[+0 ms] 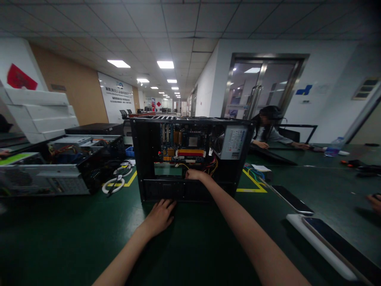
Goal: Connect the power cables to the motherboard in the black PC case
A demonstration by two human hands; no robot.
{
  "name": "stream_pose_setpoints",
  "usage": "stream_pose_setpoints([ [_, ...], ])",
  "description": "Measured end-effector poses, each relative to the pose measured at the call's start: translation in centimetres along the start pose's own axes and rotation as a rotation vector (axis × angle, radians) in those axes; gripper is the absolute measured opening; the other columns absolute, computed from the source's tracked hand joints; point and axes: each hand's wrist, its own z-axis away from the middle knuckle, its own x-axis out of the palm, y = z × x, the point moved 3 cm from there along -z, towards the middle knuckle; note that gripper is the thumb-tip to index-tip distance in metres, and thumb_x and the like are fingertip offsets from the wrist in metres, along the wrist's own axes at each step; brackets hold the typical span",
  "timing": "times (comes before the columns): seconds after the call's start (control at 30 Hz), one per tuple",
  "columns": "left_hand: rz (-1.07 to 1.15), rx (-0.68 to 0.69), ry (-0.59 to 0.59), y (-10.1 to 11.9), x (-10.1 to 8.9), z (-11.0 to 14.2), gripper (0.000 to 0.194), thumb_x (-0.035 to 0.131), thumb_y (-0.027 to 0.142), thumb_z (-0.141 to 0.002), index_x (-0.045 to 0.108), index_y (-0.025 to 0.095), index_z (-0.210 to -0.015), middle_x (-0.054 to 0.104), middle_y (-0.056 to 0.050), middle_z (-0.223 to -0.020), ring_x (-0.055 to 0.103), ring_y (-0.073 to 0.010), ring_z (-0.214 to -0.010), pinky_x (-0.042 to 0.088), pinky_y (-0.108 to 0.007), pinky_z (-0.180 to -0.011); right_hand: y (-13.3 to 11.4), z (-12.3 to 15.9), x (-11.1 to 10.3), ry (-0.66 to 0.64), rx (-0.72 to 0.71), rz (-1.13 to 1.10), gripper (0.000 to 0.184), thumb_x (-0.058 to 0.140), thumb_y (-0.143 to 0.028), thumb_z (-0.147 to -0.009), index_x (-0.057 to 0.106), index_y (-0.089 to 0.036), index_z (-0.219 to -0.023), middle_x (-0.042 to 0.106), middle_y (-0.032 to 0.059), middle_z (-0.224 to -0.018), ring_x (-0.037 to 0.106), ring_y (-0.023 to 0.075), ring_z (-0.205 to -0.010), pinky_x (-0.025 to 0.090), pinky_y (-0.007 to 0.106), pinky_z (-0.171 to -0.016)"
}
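An open black computer case (184, 190) stands upright on the green table in front of me, its inside facing me. Reaching into its lower part, my right hand (194, 174) has its fingers curled closed; what they hold, if anything, is hidden. Just above that hand a thin cable (181, 165) with a pale connector shows. The motherboard (186, 141), with red and yellow slots, sits higher up, and the power supply (233, 143) fills the upper right corner. My left hand (160, 216) rests on the table with fingers outstretched, their tips at the case's lower edge.
More opened computer cases (59, 176) lie at left, with a coiled white cable (113, 185) beside them. Phones (293, 198) and a white slab (321, 246) lie at right. Behind them are a water bottle (335, 147) and a seated person (268, 127).
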Motion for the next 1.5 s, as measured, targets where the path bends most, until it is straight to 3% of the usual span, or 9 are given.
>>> stream_pose_setpoints([
  [0.17,0.005,-0.017,-0.018,0.0,-0.1,0.0,0.052,0.043,0.025,-0.076,0.032,0.021,-0.127,0.039,-0.007,-0.127,0.033,-0.024,-0.115,0.03,-0.038,-0.093,-0.2,0.3,-0.1,-0.06,0.023,0.075,0.004,0.059,-0.011,-0.059,0.061,-0.015,-0.06,0.063,0.0053,-0.066,0.059,0.0194,-0.069,0.042,0.024,-0.059],
  [0.47,0.02,-0.016,-0.009,0.0,0.1,0.0,0.053,0.043,0.024,-0.076,0.031,0.022,-0.127,0.037,-0.006,-0.128,0.032,-0.0243,-0.116,0.03,-0.039,-0.093,-0.2,0.5,0.2,-0.328,0.024,0.259,0.03,0.053,-0.019,-0.068,0.063,-0.011,-0.096,0.063,0.0085,-0.095,0.06,0.0194,-0.081,0.046,0.023,-0.064],
  [0.93,0.019,-0.018,-0.01,-0.2,0.3,0.0,0.053,0.043,0.025,-0.075,0.032,0.022,-0.127,0.038,-0.007,-0.127,0.033,-0.0249,-0.115,0.031,-0.04,-0.092,0.7,0.3,0.8,-0.463,0.118,0.109,0.019,0.054,-0.016,-0.066,0.065,-0.012,-0.081,0.065,0.0063,-0.08,0.062,0.0175,-0.069,0.047,0.026,-0.064],
  [1.33,0.015,-0.011,0.0,-0.3,0.5,-0.1,0.053,0.043,0.025,-0.075,0.032,0.022,-0.127,0.039,-0.006,-0.127,0.034,-0.0239,-0.114,0.031,-0.039,-0.092,0.8,0.8,0.4,-0.376,0.226,0.117,0.019,0.055,-0.016,-0.065,0.067,-0.013,-0.08,0.066,0.0082,-0.076,0.062,0.0199,-0.072,0.047,0.028,-0.066],
  [1.5,0.014,-0.015,-0.001,-0.3,0.4,-0.1,0.053,0.043,0.025,-0.075,0.032,0.023,-0.127,0.038,-0.006,-0.127,0.034,-0.0236,-0.114,0.03,-0.039,-0.093,0.6,0.8,0.2,-0.347,0.193,0.181,0.024,0.056,-0.018,-0.065,0.066,-0.013,-0.086,0.066,0.0095,-0.081,0.062,0.0207,-0.076,0.047,0.028,-0.066],
])
